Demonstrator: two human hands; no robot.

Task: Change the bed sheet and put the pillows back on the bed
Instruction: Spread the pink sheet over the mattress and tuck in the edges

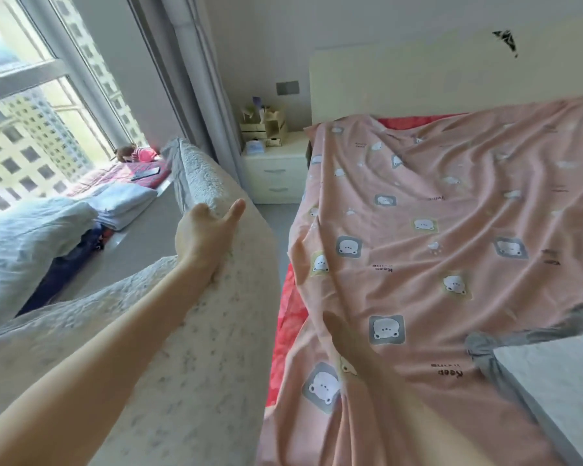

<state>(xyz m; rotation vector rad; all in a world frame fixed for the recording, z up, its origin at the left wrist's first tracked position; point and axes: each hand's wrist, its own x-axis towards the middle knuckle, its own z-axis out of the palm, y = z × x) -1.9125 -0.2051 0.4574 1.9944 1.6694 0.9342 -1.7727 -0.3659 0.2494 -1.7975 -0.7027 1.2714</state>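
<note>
A pink sheet [451, 210] printed with bears lies wrinkled over the bed, with a red sheet [285, 331] showing under its left edge and at the head. My left hand [206, 240] holds a long white textured pillow [196, 348] up beside the bed, fingers behind its edge and thumb sticking out. My right hand [347, 341] is blurred and lies flat and low over the pink sheet near its left side, holding nothing.
A pale headboard [418, 79] backs the bed. A white nightstand [273, 173] with small wooden organisers stands between bed and curtain. Folded blue-white bedding [31, 243] and a phone lie on the window ledge. A grey-edged white pad [552, 391] lies at the lower right.
</note>
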